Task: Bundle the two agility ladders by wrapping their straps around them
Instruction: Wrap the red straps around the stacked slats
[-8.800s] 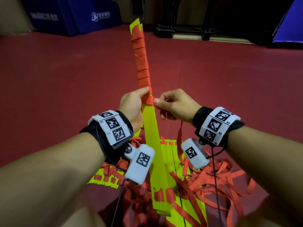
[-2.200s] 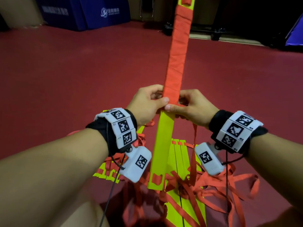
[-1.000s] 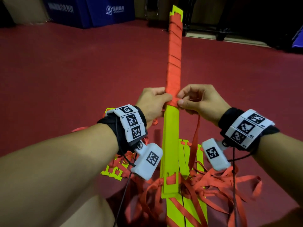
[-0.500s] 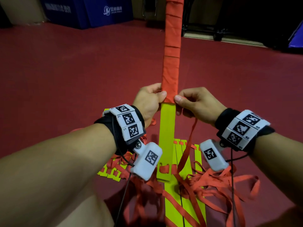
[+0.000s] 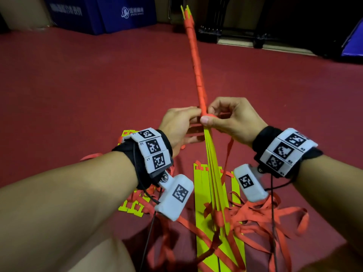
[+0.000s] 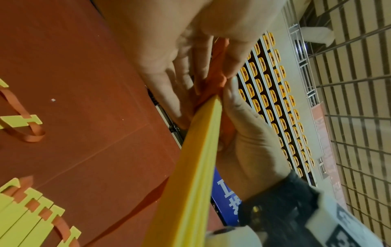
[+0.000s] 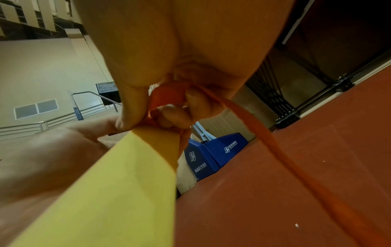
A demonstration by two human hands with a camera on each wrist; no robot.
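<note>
Between the two hands, held up off the red floor (image 5: pixel 78 85), was a stack of yellow rungs (image 5: pixel 211 152) turned edge-on to the head camera, its far half already bound in orange strap (image 5: pixel 197 71) and its near end hanging down toward the pile below. The left hand (image 5: pixel 179 122) was curled round the stack at the edge of the winding, thumb and fingers clamping it; the left wrist view showed the rungs (image 6: pixel 196 158) running straight up into that grip. The right hand (image 5: pixel 233 118) pinched the strap against the stack at the newest turn, and the right wrist view showed the strap (image 7: pixel 249 120) trailing loose from its fingers toward the floor.

I judged the rungs light, thin and stiff along their length but inclined to fan apart, as the near ends were splaying. They wanted a hold right at the last wrap, where the stack was tightest. The strap looked soft, flat and limp, likely to slacken or twist unless kept taut, so pinching it close to the stack seemed best.

No containers were in view. On the floor lay the second ladder (image 5: pixel 200 193), its rungs flat side by side, amid a tangle of loose straps (image 5: pixel 265 214).
</note>
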